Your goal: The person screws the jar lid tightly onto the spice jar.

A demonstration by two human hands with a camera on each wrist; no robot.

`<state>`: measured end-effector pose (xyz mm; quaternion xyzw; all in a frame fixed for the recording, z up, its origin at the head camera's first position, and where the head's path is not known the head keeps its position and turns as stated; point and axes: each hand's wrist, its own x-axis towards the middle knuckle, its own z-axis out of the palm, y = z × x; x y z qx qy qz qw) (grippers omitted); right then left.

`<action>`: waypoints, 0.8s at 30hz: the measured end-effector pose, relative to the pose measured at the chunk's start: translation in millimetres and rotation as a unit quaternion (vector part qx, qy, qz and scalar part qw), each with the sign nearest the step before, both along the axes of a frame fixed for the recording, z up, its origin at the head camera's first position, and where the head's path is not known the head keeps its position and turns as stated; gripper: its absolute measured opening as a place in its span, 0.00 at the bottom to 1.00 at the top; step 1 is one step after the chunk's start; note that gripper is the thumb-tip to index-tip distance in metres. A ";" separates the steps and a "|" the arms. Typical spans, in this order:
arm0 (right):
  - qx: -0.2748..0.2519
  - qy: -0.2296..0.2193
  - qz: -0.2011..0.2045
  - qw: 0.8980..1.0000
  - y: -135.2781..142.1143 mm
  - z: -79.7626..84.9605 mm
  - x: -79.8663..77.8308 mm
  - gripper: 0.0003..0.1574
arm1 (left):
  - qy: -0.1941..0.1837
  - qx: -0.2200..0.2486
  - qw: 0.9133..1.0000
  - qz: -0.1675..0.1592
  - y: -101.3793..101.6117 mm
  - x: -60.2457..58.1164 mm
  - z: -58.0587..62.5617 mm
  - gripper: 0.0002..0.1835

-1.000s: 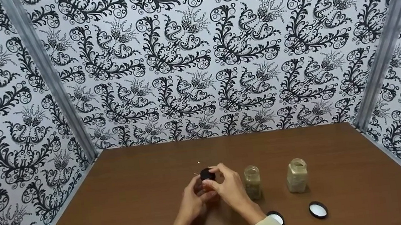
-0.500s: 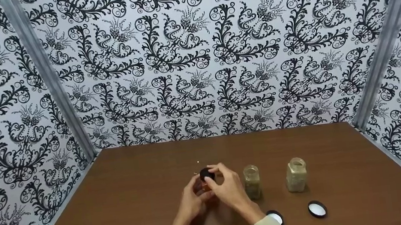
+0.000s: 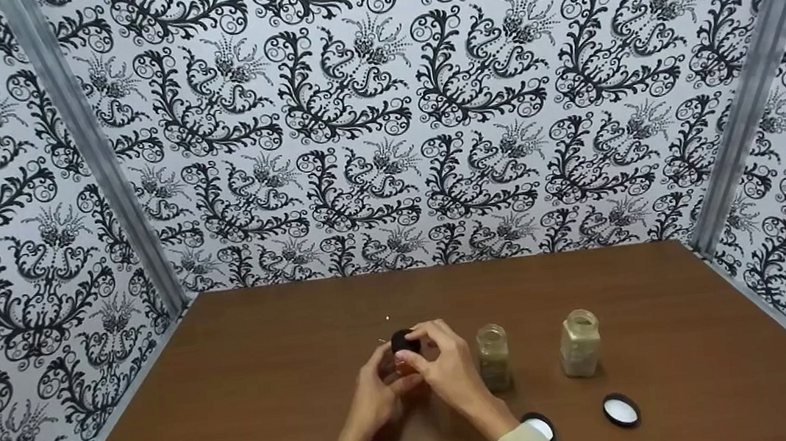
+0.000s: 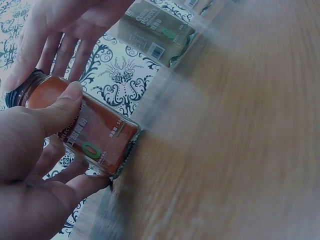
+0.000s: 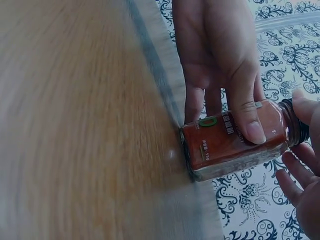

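A square glass spice jar (image 4: pixel 102 132) of red-orange powder stands on the table, with a black lid (image 3: pixel 404 343) on its mouth. My left hand (image 3: pixel 376 398) grips the jar's body, thumb across the label in both wrist views. With thumb and fingers my right hand (image 3: pixel 453 370) pinches the lid from the other side. Most of the jar is hidden behind the hands in the head view. To the right of my right hand stands an uncapped jar (image 3: pixel 495 364) of greenish powder, and further right another uncapped jar (image 3: pixel 581 348) of paler powder.
Two black lids lie white side up near the front: one lid (image 3: pixel 540 427) beside my right sleeve, the other lid (image 3: pixel 621 410) further right. A tiny pale speck (image 3: pixel 387 318) lies beyond my hands on the brown table (image 3: pixel 249 385). Patterned walls (image 3: pixel 388 177) enclose the table.
My right thumb and fingers have shifted slightly around the lid, the thumb moving up and then back down. My left hand and the jar stay in place.
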<state>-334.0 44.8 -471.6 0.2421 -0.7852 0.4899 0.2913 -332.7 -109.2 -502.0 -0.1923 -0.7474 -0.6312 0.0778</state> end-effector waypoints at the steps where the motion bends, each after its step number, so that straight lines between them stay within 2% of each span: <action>1: -0.002 -0.006 -0.001 1.000 -0.1 0.2 0.3 0.16 | -0.001 0.000 1.000 0.001 -0.1 -0.1 -0.1 0.34; 5: -0.031 -0.062 0.015 0.998 0.5 0.4 0.9 0.20 | -0.005 -0.002 1.000 0.004 -0.2 -0.6 -0.7 0.34; 8: -0.058 -0.111 0.048 0.991 2.2 -1.0 0.3 0.26 | -0.006 0.000 1.000 0.005 -0.1 -0.8 0.0 0.34; 12: -0.060 -0.151 0.078 0.984 5.8 -2.8 -0.6 0.28 | -0.003 -0.002 1.000 0.009 0.6 -0.9 2.0 0.33; 16: -0.057 -0.161 0.083 0.982 7.0 -2.3 -0.7 0.25 | 0.000 -0.005 1.000 0.013 1.0 -0.9 2.9 0.33; 20: -0.058 -0.150 0.072 0.984 5.9 -4.8 -2.4 0.22 | -0.002 -0.006 1.000 0.013 0.7 -0.3 2.3 0.33; 24: -0.076 -0.157 0.062 0.983 3.3 -6.5 -2.6 0.22 | -0.007 0.000 1.000 0.007 0.7 -0.1 0.3 0.34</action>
